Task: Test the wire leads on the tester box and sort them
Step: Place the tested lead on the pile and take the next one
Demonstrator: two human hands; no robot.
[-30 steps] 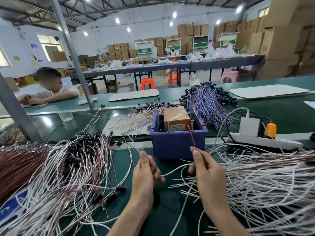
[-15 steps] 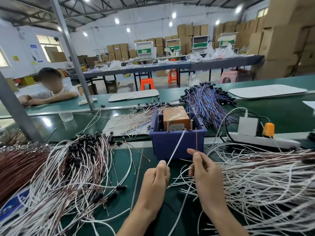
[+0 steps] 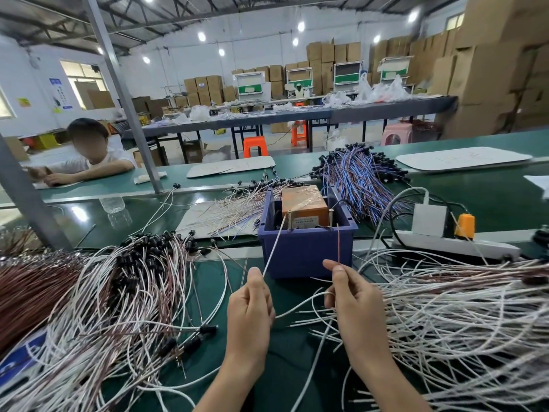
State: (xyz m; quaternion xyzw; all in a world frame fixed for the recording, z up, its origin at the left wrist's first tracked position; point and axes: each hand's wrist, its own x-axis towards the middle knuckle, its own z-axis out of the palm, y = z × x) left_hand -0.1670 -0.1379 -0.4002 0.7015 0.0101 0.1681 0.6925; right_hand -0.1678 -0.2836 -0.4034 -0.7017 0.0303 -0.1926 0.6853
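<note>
White lead (image 3: 272, 248), pinched in the left hand (image 3: 249, 310), has swung left, and its tip now meets the left screw (image 3: 289, 221) on the tester box (image 3: 306, 254). Right hand (image 3: 353, 298) still pinches the brown lead (image 3: 339, 245) – upright, beside the right screw (image 3: 331, 217).

l hand (image 3: 249, 304), r hand (image 3: 353, 295) + forearms (image 3: 237, 379) all bare, nails short

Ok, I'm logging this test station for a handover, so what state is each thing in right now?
left hand, pinches white lead.
right hand, pinches red lead.
white lead, slants up, tip at tester's left screw.
red lead, upright, tip near right screw; contact unclear.
tester, sits in blue bin.
power strip, adapter and orange plug plugged in.
left pile, tangled, black-tipped.
right pile, loose, spread beside right hand.
</note>
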